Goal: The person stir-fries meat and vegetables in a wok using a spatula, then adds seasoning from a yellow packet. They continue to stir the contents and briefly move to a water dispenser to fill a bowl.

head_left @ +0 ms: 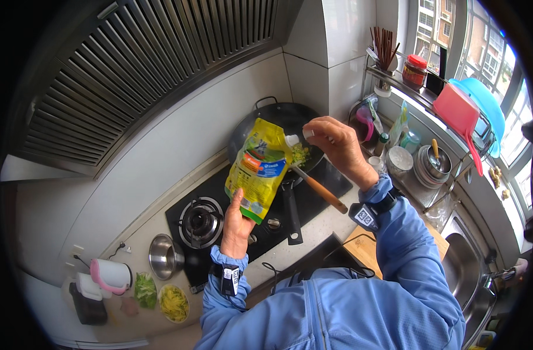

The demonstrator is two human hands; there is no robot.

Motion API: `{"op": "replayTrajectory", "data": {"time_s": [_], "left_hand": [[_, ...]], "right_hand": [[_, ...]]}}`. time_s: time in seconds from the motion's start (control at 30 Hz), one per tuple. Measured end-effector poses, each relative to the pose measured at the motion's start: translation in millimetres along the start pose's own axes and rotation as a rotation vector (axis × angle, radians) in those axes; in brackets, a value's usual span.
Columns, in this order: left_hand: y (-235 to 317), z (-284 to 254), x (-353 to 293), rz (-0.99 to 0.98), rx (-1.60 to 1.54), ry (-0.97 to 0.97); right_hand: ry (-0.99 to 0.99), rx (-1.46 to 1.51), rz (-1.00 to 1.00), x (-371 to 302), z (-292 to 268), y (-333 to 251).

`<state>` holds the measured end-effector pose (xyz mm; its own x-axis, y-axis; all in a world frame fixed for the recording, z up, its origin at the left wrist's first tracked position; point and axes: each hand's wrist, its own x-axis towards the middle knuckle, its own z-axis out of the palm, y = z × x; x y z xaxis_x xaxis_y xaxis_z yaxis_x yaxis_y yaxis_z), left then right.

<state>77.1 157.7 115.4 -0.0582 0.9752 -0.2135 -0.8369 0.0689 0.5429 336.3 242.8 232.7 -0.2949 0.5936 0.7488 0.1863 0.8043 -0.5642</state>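
Note:
My left hand grips the lower end of a yellow-green spout pouch, its fingers mostly hidden behind it. The pouch leans over a black wok, with its white spout at the upper right corner. Just right of the spout, my right hand is closed in a pinch on a small white cap, apart from the pouch. Chopped green and yellow food lies in the wok, partly hidden by the pouch. A spatula with a wooden handle rests in the wok.
The wok sits on a black gas hob beside a bare burner. Left stand a steel bowl and plates of cut yellow food and green vegetables. A cutting board, sink and dish rack are right.

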Motion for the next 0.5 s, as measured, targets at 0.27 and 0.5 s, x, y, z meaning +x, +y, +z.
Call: {"op": "replayTrajectory", "data": {"time_s": [0.27, 0.5], "left_hand": [[-1.2, 3.3, -14.9, -0.044, -0.024, -0.079], [0.0, 5.5, -20.4, -0.046, 0.039, -0.093]], "right_hand": [[-0.043, -0.108, -0.143, -2.2, 3.5, -8.5], [-0.043, -0.105, -0.118, -7.6, 4.7, -18.7]]}}
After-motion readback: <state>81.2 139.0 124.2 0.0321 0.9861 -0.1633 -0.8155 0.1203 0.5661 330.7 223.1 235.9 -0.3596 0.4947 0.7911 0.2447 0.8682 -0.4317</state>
